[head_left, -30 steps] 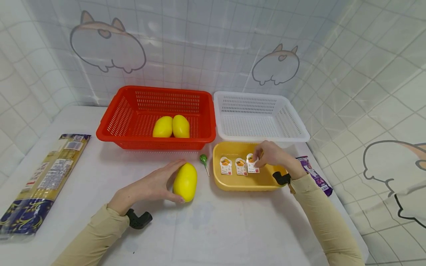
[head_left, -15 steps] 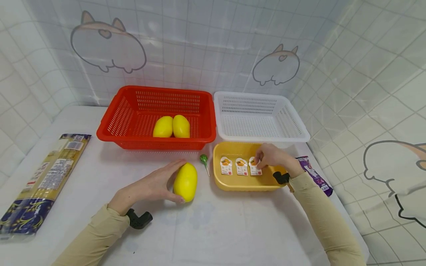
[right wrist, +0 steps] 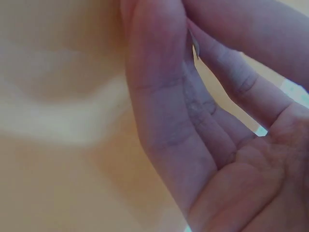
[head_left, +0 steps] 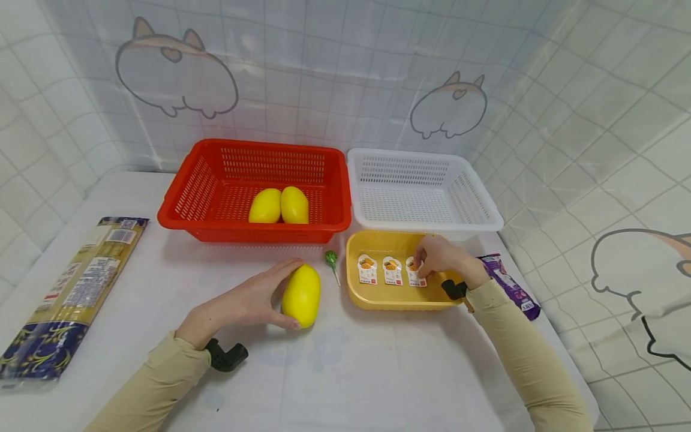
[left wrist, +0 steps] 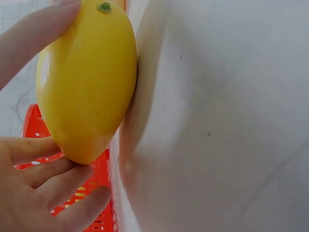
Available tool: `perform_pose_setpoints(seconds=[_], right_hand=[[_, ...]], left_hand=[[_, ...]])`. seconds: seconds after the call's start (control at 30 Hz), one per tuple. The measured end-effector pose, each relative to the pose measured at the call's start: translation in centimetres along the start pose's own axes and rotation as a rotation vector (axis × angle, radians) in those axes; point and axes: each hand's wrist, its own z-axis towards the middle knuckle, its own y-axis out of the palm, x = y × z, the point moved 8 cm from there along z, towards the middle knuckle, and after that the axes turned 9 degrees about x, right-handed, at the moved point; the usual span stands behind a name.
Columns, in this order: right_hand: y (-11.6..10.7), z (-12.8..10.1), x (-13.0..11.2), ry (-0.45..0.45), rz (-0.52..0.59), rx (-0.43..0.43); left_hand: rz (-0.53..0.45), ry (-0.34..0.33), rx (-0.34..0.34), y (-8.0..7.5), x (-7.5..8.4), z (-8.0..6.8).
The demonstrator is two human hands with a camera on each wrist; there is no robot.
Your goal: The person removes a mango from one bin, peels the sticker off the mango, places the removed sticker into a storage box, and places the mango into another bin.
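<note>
My left hand (head_left: 245, 300) grips a yellow mango (head_left: 301, 297) lying on the white table, thumb at one end and fingers at the other. In the left wrist view the mango (left wrist: 89, 82) shows a small green stem nub under the thumb. My right hand (head_left: 441, 255) reaches into a yellow plastic basin (head_left: 388, 297) and pinches a small white card (head_left: 415, 278) with a mango picture, the rightmost of three in a row. The left card (head_left: 367, 270) and the middle card (head_left: 392, 271) lie flat. In the right wrist view only a sliver shows between the fingers.
A red basket (head_left: 254, 234) with two yellow mangoes (head_left: 278, 205) stands at the back, beside a white basket (head_left: 405, 204). A green lollipop (head_left: 332, 261) lies left of the basin. Noodle packs (head_left: 75, 294) lie far left; a purple packet (head_left: 510, 287) is partly behind the right arm.
My right hand has shifted slightly to the right with the third card, which now lies farther from the middle one. My left hand and its mango have stayed in place.
</note>
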Motion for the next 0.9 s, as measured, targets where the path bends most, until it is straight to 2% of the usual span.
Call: perform_pose_setpoints(seconds=[0.47, 0.9], right_hand=[[-0.12, 0.15, 0.1, -0.025, -0.124, 0.04], [-0.04, 0.26, 0.14, -0.02, -0.139, 0.018]], left_hand=[[0.003, -0.008, -0.011, 0.05, 0.04, 0.03], [0.0, -0.001, -0.008, 0.01, 0.03, 0.01]])
